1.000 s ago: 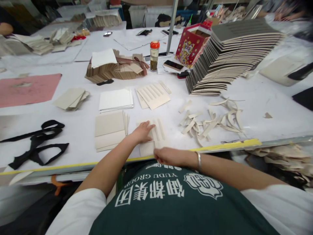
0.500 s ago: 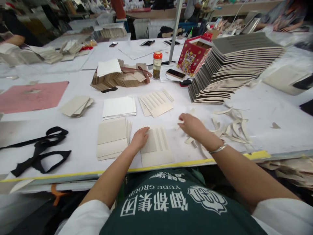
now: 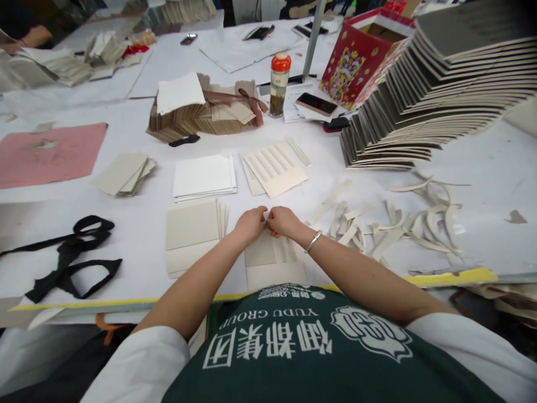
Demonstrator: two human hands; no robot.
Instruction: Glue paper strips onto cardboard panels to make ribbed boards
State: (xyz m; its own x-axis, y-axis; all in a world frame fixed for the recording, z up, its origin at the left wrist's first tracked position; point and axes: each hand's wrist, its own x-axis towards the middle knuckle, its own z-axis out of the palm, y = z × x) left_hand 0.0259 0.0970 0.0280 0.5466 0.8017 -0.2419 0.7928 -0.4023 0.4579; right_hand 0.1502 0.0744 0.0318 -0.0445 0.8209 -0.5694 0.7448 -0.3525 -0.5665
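Note:
A grey card with several narrow strips on it (image 3: pixel 274 263) lies at the table's near edge in front of me. My left hand (image 3: pixel 250 224) and my right hand (image 3: pixel 283 220) meet at the card's far edge, fingertips pinched together there. What they pinch is too small to make out. A bracelet sits on my right wrist. To the left of my hands lies a stack of plain grey cards (image 3: pixel 192 235). To the right is a scatter of peeled paper strips (image 3: pixel 394 224).
White sheets (image 3: pixel 204 176) and a finished striped card (image 3: pixel 274 168) lie beyond. A tall leaning stack of boards (image 3: pixel 444 89), a red box (image 3: pixel 356 56), a phone (image 3: pixel 316 103) and a jar (image 3: pixel 279 84) stand at the back. Black ribbon (image 3: pixel 69 254) lies left, a pink sheet (image 3: pixel 50 154) further left.
My right hand came back from the strip pile on the right to the card's far edge, meeting my left hand, which shifted up from the card's left side. The view tilted down.

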